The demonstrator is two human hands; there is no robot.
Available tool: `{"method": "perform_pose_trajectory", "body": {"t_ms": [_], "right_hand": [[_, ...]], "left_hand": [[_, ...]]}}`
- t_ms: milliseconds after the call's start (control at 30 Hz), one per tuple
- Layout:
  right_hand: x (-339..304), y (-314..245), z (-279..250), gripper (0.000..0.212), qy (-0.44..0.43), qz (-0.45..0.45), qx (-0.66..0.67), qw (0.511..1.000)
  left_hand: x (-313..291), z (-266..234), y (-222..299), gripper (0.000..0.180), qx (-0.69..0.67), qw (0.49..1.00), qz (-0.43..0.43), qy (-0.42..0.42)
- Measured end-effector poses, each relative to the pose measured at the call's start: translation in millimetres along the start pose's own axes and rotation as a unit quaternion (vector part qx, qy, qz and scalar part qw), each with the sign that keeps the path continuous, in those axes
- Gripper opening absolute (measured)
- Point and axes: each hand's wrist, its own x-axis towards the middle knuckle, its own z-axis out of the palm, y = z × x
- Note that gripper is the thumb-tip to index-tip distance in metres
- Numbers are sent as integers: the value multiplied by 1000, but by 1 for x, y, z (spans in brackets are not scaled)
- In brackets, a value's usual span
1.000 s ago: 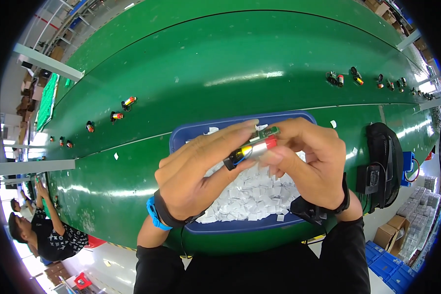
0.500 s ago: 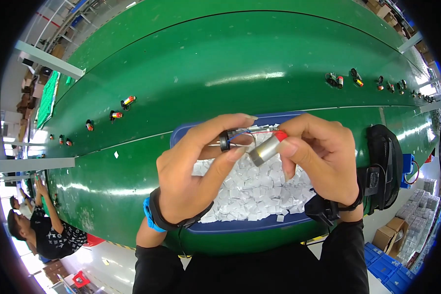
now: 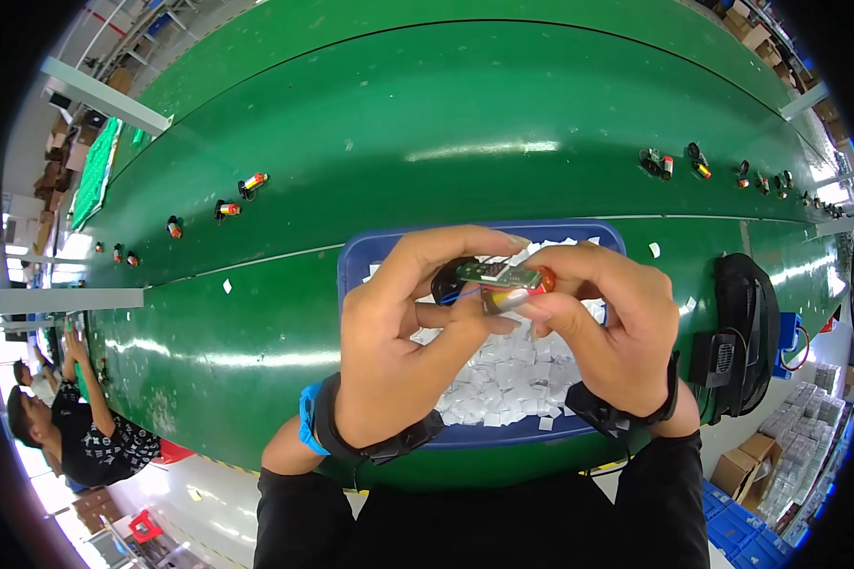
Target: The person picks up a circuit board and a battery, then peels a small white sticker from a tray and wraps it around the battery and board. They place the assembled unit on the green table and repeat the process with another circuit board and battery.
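Observation:
Both my hands are raised over a blue tray filled with small white square pieces. My left hand and my right hand together pinch a small assembly: a green circuit board with a silver cylindrical cell, a red end, thin wires and a black round part on its left. The left thumb and forefinger grip the board's left end, the right fingers its right end and the cell below.
A green conveyor belt runs across with similar small assemblies on it, some at the left, more at the right. A black device sits right of the tray. Another person works at the lower left.
The silver cell, held apart and tilted half a second ago, now lies under the green board. Both hands have closed in on the assembly, slightly lower over the tray.

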Motion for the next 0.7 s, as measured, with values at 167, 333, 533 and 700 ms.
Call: {"method": "perform_pose_trajectory", "body": {"t_ms": [167, 333, 533, 700], "right_hand": [[0, 4, -6, 22, 24, -43, -27, 998], [-1, 4, -8, 24, 36, -30, 15, 999], [-2, 3, -9, 23, 33, -67, 26, 997], [-4, 2, -6, 21, 33, -51, 54, 997]], "left_hand": [[1, 1, 8, 43, 79, 995, 45, -40], [0, -3, 1, 48, 196, 977, 79, -21], [2, 2, 3, 47, 303, 936, 181, 13], [3, 5, 1, 46, 304, 930, 203, 25]]}}
